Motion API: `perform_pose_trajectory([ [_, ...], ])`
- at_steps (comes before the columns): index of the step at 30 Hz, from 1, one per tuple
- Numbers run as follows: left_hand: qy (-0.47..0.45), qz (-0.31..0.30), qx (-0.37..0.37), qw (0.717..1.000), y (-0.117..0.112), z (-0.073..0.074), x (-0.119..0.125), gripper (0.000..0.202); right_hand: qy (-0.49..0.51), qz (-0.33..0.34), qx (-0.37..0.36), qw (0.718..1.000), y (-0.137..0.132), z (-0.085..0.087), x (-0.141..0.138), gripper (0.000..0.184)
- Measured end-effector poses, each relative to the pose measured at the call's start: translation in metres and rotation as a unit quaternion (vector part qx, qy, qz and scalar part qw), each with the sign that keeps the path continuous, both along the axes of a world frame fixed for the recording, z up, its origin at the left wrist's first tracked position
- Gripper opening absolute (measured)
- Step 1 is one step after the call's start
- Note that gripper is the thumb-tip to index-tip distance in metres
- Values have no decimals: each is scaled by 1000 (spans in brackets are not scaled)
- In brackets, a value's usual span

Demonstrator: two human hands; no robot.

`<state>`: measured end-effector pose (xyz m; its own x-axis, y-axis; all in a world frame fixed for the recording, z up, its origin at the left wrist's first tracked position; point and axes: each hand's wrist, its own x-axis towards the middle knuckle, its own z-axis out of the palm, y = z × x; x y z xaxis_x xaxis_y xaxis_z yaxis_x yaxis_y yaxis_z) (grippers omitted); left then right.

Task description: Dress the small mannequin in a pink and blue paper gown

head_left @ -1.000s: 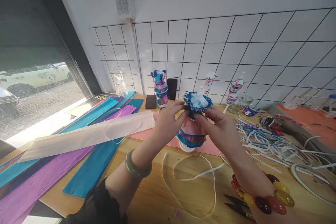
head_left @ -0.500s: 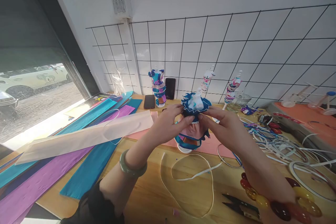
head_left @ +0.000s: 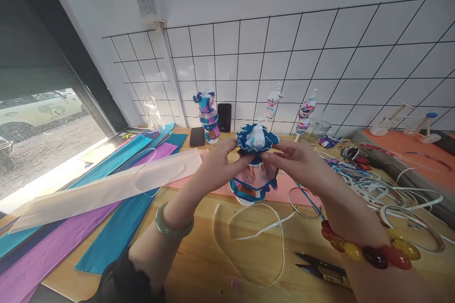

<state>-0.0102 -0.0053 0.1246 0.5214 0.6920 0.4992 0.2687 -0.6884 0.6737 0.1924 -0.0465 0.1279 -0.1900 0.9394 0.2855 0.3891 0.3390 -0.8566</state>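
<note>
A small paper doll (head_left: 255, 165) in a ruffled blue, pink and white crepe dress stands on the wooden table (head_left: 199, 265). My left hand (head_left: 220, 163) pinches the blue ruffle at the doll's waist from the left. My right hand (head_left: 296, 163) pinches the same ruffle from the right. Both hands have their fingers closed on the paper. A green bangle is on my left wrist, a beaded bracelet on my right.
Long crepe paper sheets (head_left: 88, 208) in blue, purple and cream lie at the left. A white strip loop (head_left: 249, 241) and black snips (head_left: 320, 270) lie in front. Tangled strips (head_left: 373, 184) are at the right. Other dolls (head_left: 208, 116), two phones (head_left: 223, 117) and an orange tray (head_left: 408, 149) stand behind.
The view has shifted a little to the right and down. My hands stay on the doll's ruffle, fingers working slightly lower round its waist.
</note>
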Motion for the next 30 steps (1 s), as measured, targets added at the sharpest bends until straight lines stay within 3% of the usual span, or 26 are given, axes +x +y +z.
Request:
perform_pose_trajectory([
  [3,0,-5,3,1000,1,-1,0,25,-10,9,1,1000,-2,1,-5,32],
  [10,1,-7,5,1000,5,-3,-1,25,-88,-17,89,992,-3,6,-11,40],
  [17,9,-22,2,1000,2,0,-1,23,-111,-67,99,987,-5,5,-9,30],
  [23,1,-18,27,999,2,-2,2,22,-95,-35,78,992,-3,1,-10,32],
  [30,4,8,7,1000,1,-5,3,28,-129,-55,116,983,-3,4,-6,32],
])
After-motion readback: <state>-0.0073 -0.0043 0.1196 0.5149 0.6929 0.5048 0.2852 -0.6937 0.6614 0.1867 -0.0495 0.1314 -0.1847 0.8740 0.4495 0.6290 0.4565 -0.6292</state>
